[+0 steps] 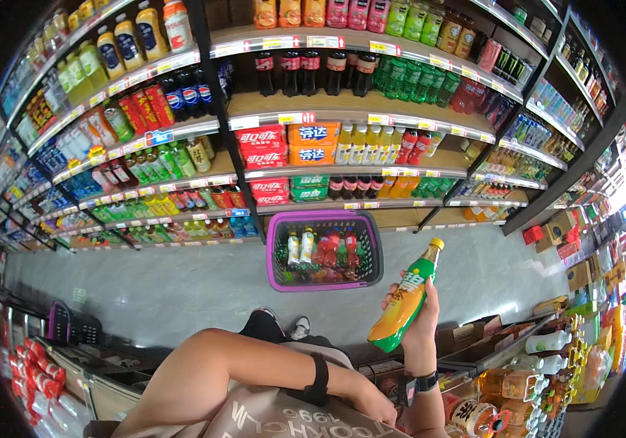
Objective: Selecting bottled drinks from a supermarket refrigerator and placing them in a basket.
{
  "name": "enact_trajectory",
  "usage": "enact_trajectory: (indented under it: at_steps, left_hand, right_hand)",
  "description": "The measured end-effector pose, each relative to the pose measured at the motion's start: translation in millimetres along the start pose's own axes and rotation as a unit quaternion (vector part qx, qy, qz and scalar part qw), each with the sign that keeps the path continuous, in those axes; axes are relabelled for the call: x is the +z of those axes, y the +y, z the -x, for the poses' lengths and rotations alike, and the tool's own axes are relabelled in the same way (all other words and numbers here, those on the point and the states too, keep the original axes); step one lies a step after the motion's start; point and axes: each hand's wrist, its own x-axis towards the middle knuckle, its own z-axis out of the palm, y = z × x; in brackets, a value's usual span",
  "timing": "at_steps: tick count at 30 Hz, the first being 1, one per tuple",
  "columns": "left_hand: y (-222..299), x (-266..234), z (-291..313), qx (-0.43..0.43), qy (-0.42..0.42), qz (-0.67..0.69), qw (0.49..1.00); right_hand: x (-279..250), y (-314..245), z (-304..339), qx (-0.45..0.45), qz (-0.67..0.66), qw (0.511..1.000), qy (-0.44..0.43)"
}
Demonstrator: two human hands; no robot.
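My right hand (419, 310), with a dark watch on the wrist, is closed around a plastic drink bottle (406, 299). The bottle has a green and yellow label and a yellow cap; it leans, cap up and to the right, in the air right of the basket. My left arm, with a black band, crosses my body. My left hand (373, 403) is bent down near my right forearm, its fingers mostly hidden. On the floor ahead stands a dark shopping basket (272, 252) with a purple rim, holding two white-and-yellow bottles (300, 247), several red bottles (335, 248) and some green ones.
Shelves (349, 109) full of bottles, cans and drink cartons rise beyond the basket and curve along both sides. Behind me, large oil-coloured jugs (510, 387) and low display boxes (466, 332) stand at the right. A second purple-edged basket (61, 323) is at the left. Grey floor (174, 277) lies between.
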Motion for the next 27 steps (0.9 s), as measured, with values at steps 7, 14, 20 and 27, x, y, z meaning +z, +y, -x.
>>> enact_trajectory:
  at_steps: [7, 14, 20, 27]
  left_hand:
    - [21.4, 1.5, 20.0, -0.127, 0.043, -0.168, 0.977]
    - [40.6, -10.9, 36.4, -0.162, -0.017, -0.093, 0.982]
    - [52.6, 5.6, 48.8, -0.058, 0.152, -0.161, 0.974]
    - [85.8, 6.7, 81.2, -0.156, 0.13, -0.346, 0.916]
  right_hand:
    - [-12.3, -6.3, 3.9, -0.023, -0.002, 0.999, 0.025]
    - [-4.9, -10.7, 3.8, -0.016, -0.006, 0.999, 0.043]
    - [-14.7, -7.2, -1.6, -0.006, -0.008, 0.999, 0.045]
    - [-6.2, 14.0, -6.7, 0.067, -0.008, 0.995, 0.076]
